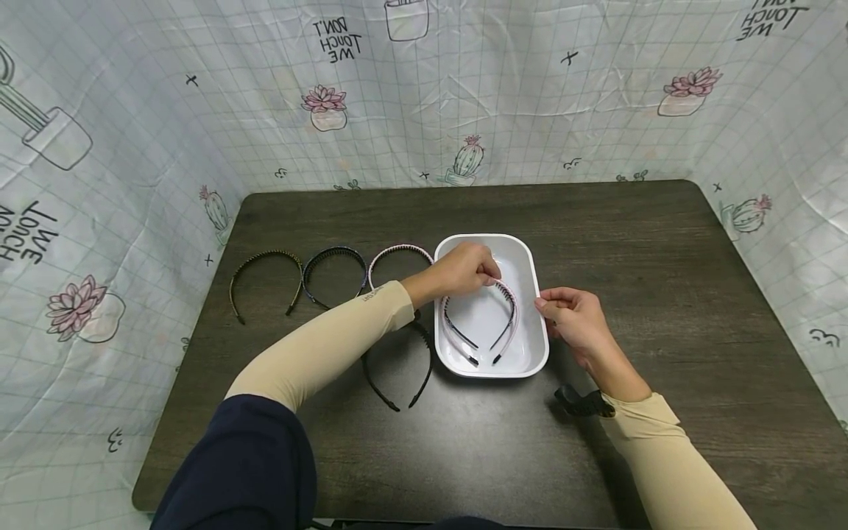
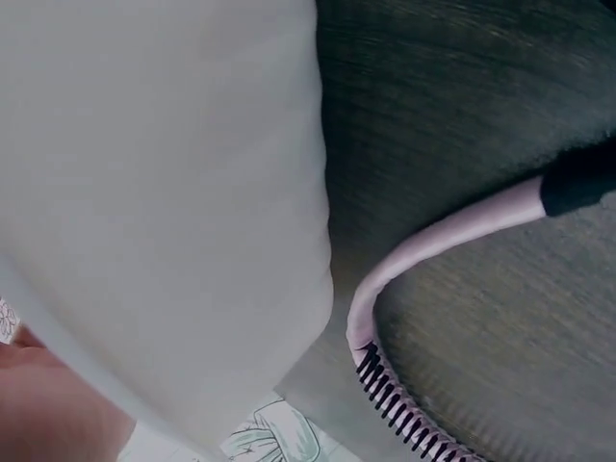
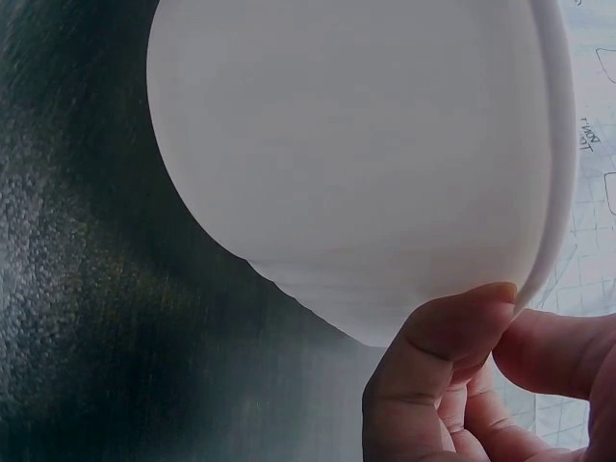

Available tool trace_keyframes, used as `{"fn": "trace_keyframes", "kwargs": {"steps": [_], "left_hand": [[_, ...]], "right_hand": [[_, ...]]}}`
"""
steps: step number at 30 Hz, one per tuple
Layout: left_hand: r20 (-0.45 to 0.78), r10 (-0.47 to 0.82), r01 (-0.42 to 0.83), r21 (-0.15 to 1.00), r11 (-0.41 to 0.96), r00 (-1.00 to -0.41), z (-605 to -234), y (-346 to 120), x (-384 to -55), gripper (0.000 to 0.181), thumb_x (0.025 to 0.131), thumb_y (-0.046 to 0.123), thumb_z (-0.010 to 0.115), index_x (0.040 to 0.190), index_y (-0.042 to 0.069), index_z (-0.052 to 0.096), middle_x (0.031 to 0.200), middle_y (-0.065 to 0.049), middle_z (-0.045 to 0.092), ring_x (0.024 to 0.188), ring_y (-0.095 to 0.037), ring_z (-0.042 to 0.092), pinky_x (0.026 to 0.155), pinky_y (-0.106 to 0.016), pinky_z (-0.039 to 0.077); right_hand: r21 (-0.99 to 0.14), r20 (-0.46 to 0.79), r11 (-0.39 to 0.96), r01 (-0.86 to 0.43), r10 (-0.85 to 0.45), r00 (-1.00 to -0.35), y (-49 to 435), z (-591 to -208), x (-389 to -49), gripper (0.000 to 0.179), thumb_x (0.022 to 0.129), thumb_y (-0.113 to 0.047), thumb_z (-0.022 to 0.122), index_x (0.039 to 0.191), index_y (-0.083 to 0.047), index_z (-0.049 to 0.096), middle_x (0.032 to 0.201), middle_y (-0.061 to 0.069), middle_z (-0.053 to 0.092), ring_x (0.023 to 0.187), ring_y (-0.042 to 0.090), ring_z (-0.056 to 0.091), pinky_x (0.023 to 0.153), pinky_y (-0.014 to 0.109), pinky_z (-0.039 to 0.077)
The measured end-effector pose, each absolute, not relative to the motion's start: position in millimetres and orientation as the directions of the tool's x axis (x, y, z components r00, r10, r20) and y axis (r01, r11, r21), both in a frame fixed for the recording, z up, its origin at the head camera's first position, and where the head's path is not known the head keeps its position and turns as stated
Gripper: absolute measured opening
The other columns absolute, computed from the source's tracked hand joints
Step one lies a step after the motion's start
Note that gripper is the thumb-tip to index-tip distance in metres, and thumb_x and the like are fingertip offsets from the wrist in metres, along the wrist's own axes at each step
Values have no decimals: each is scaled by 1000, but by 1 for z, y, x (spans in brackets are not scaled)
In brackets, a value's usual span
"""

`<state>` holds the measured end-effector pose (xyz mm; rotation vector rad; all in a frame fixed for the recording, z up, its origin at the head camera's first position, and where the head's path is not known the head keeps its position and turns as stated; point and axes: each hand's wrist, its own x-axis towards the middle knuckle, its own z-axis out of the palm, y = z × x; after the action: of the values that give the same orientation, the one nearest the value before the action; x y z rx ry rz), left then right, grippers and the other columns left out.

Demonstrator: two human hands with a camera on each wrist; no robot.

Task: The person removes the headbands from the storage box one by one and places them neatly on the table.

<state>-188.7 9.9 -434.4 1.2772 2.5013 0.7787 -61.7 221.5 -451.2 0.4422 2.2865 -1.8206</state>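
The white plastic tray (image 1: 528, 338) has two headbands lying one inside the other, a pink headband (image 1: 514, 327) around a thinner black headband (image 1: 462, 336). Over the tray's far part, my left hand (image 1: 464, 269) pinches the top of the pink headband's arch; their open ends point toward me. My right hand (image 1: 578, 324) grips the tray's right rim between thumb and fingers. From the right wrist view, the thumb and curled index finger (image 3: 448, 337) meet at the rim.
Left of the tray, a gold-and-black headband (image 1: 266, 253), a dark blue headband (image 1: 336, 249) and a pale pink toothed headband (image 1: 400, 247) form a row. Nearer me lies a black headband (image 1: 427, 368). A printed curtain (image 1: 503, 96) surrounds the dark wooden table (image 1: 662, 250).
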Motion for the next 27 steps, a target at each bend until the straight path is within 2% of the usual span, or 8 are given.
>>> {"fn": "trace_keyframes", "kwargs": {"steps": [13, 27], "left_hand": [[52, 796, 675, 564, 475, -603, -423, 10, -189, 16, 97, 6, 72, 108, 4, 84, 102, -12, 77, 93, -19, 67, 82, -21, 50], [18, 786, 650, 575, 497, -618, -408, 8, -187, 14, 97, 8, 74, 105, 7, 85, 102, -8, 80, 88, -11, 66, 78, -18, 49]], "right_hand": [[-918, -314, 216, 334, 121, -942, 222, -452, -62, 39, 105, -12, 63, 132, 15, 56, 79, -13, 69, 73, 4, 64, 60, 25, 56], [-920, -300, 227, 319, 116, -947, 223, -454, -63, 40, 105, -11, 62, 132, 16, 55, 78, -13, 69, 73, 4, 64, 60, 25, 56]]}}
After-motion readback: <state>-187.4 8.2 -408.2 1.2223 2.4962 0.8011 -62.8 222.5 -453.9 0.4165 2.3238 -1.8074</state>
